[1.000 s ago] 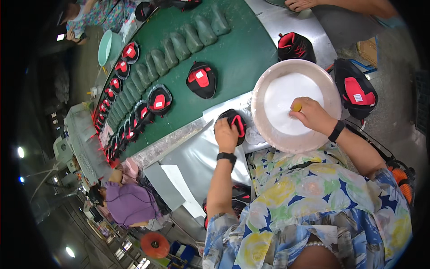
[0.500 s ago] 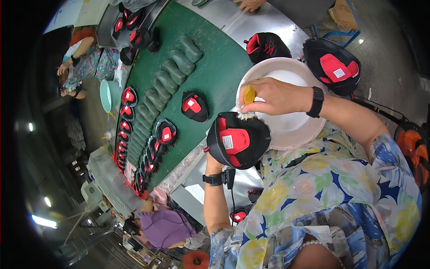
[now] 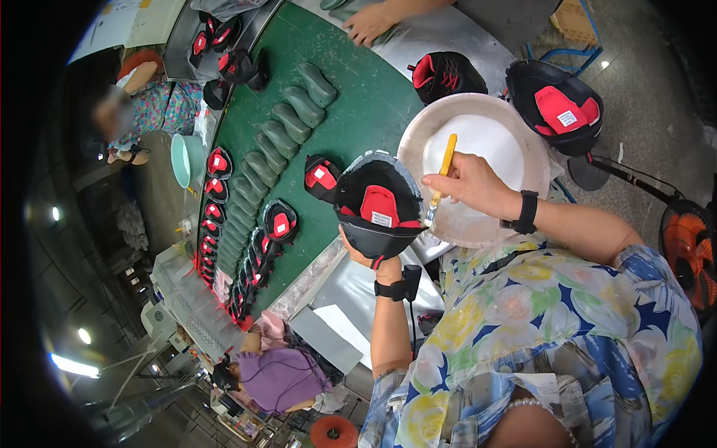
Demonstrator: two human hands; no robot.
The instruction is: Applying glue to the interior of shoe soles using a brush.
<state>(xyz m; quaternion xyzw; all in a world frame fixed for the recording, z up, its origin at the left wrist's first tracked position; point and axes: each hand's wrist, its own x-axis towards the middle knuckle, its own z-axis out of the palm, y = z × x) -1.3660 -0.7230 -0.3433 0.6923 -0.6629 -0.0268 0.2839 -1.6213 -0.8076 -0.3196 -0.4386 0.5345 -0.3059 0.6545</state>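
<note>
A black shoe upper [image 3: 381,240] with a red lining is held up over the near edge of the green table by my left hand [image 3: 360,251]. My fingers are partly hidden beneath it. A whitish coat shows along the upper's far rim. In my right hand [image 3: 478,185] is a paintbrush [image 3: 447,160] with a yellow handle, its bristles pointing down at the upper's right edge. Below and behind that hand stands a round pale basin [image 3: 418,123] of white liquid. Another black-and-red upper [image 3: 321,178] lies just left of the held one.
A curved row of green shoe lasts [image 3: 287,123] runs along the green table [image 3: 358,89], with uppers lined up on both sides. Two more uppers, one laced [image 3: 447,77] and one larger [image 3: 556,104], flank the basin. A co-worker's hand [image 3: 370,25] reaches over the far edge.
The held upper has turned and shifted away from me, bringing its coated rim into view. The brush has moved from its far edge to its right edge. A co-worker's hand has come further left.
</note>
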